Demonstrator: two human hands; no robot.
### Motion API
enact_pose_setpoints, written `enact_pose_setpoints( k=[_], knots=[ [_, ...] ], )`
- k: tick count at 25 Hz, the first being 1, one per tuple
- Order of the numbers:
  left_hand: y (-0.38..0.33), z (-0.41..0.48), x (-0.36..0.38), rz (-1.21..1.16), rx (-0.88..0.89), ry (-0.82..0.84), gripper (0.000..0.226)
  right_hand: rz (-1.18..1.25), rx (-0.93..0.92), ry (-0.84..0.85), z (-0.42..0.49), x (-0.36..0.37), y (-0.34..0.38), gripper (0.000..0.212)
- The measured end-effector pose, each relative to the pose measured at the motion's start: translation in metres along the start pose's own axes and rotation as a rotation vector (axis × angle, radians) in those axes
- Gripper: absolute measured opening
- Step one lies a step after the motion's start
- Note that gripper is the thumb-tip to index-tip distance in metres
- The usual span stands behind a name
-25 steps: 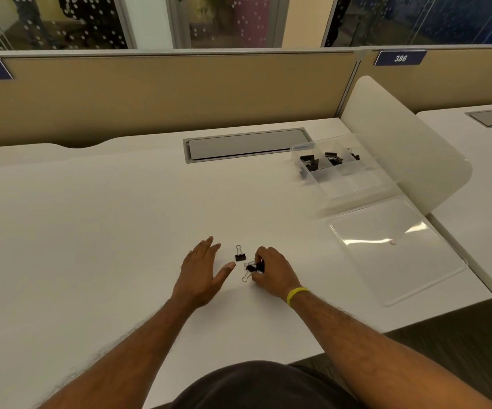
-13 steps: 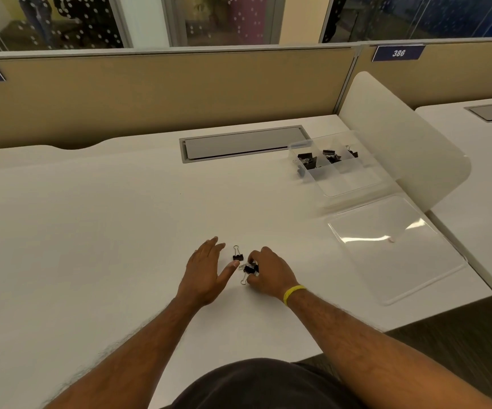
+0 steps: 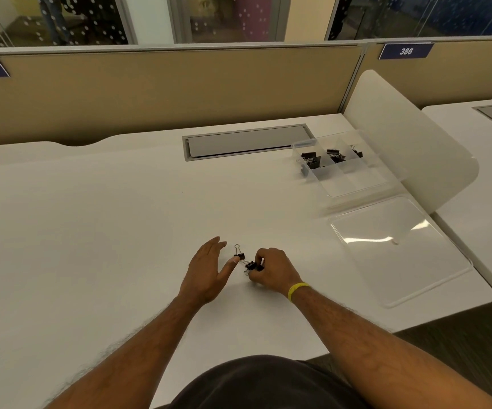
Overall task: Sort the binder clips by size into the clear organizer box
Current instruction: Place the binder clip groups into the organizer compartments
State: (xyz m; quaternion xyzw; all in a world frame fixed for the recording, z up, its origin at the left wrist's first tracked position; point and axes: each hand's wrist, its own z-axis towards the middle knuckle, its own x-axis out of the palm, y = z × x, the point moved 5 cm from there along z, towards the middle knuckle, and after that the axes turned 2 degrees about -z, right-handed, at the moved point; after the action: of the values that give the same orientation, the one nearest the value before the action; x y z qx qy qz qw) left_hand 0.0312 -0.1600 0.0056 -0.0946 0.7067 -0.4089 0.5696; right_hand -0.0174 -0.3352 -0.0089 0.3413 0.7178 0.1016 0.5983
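Two small black binder clips lie close together on the white desk. One small clip (image 3: 239,254) with its wire handle pointing away sits at the thumb tip of my left hand (image 3: 208,270), which rests flat on the desk with straight fingers. My right hand (image 3: 271,270), curled, pinches the other small clip (image 3: 250,265). The clear organizer box (image 3: 357,184) stands at the far right of the desk; its back compartments hold several black clips (image 3: 311,160).
The box's clear lid (image 3: 398,249) lies flat on the desk in front of the box. A rounded white divider panel (image 3: 410,143) rises just right of the box. A grey cable hatch (image 3: 247,141) is set in the desk behind. The desk's front edge is near my body.
My right hand has shifted slightly left, keeping its pinch on the clip. My left thumb has come up against the other small clip.
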Motion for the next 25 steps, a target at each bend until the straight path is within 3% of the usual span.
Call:
enact_pose_setpoints(
  k=[4,8,16,19,22,25],
  knots=[
    [-0.005,0.002,0.000,-0.051,-0.019,0.012,0.072,0.006,-0.003,-0.002,-0.004,-0.001,-0.007,0.021],
    [-0.004,0.003,0.003,-0.054,-0.023,0.022,0.066,-0.006,-0.014,0.018,-0.006,-0.001,-0.006,0.018],
    [-0.008,0.006,0.007,-0.100,-0.010,0.006,0.053,0.253,0.074,0.009,-0.008,-0.014,-0.020,0.012],
    [-0.020,0.009,0.006,-0.303,-0.024,-0.045,0.041,0.651,0.179,-0.012,-0.012,-0.022,-0.016,0.010],
    [-0.041,0.014,0.010,-0.589,-0.054,-0.022,0.030,1.143,0.293,0.085,-0.014,-0.015,0.013,0.003],
    [-0.058,0.018,0.013,-0.769,-0.079,-0.037,0.026,1.280,0.300,0.220,-0.014,-0.005,0.040,0.012]
  ],
)
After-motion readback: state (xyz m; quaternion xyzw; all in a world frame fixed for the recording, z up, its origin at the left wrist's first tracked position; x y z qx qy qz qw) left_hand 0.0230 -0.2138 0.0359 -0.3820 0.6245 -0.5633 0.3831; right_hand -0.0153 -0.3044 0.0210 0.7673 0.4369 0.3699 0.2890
